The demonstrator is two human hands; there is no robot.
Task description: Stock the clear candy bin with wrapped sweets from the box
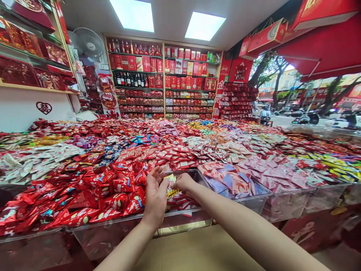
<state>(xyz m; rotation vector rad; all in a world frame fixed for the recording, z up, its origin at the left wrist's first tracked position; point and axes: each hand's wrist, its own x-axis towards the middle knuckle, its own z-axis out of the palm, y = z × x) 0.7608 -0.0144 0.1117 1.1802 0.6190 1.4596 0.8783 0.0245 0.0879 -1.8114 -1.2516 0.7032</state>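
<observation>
My right hand (184,183) is closed, its fingertips pinching a small yellow candy packet (172,192). Just left of the packet is my left hand (155,194), with loosely curved fingers apart from the thumb; whether the thumb touches the packet I cannot tell. Both hands are over a clear plastic bin (199,177), where red and white packets (183,204) lie low inside. Shiny red candy packets (121,184) are heaped beside my left hand. To the right of my right wrist, pink and lilac packets (234,180) fill another bin.
Packets in many colours spread across the wide display, including white ones (42,158) at left and yellow ones (329,165) at far right. Shelves of bottles and red boxes (163,75) stand behind. A fan (88,43) hangs at back left. Brown cardboard (194,250) lies below the bins.
</observation>
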